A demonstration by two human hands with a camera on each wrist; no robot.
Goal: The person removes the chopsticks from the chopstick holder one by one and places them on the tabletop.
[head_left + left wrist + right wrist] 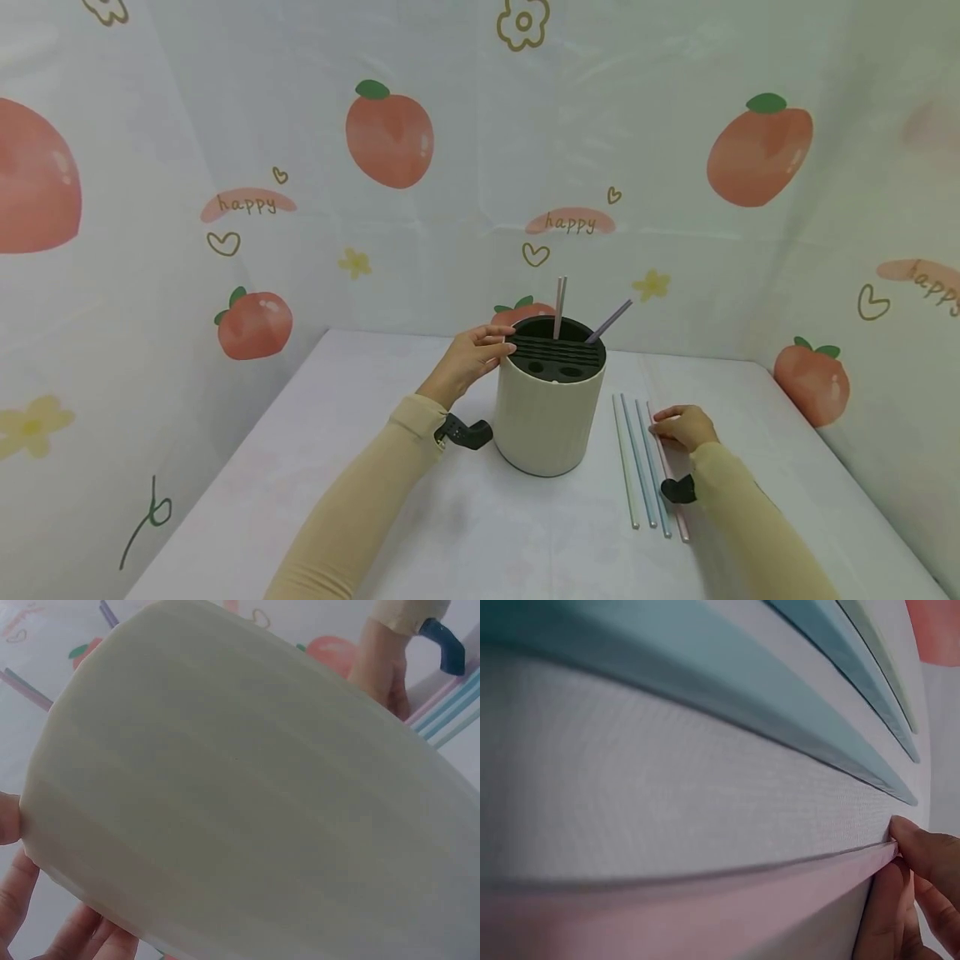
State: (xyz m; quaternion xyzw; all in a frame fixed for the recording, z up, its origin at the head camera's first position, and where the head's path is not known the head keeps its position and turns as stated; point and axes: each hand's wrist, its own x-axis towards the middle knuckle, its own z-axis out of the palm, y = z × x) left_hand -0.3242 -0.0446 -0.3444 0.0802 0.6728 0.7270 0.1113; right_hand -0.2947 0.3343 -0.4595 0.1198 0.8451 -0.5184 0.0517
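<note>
A cream ribbed utensil holder (547, 421) with a slotted black top (558, 354) stands upright on the table. My left hand (471, 360) touches the left side of its rim, fingers fairly straight; in the left wrist view its fingers (71, 934) lie along the holder's wall. My right hand (684, 427) pinches the far end of a pink chopstick (678, 517) between thumb and fingertips, low over the table. To its left lie two blue chopsticks (641, 467) and a green chopstick (627, 475), side by side. The right wrist view shows the pinched pink chopstick (795, 881) closely.
Pink chopsticks (560, 308) and purple chopsticks (609, 322) stick up from the holder's rear opening. A white cloth covers the table (480, 542). Behind and beside it hangs a white sheet (465, 258) with peach prints.
</note>
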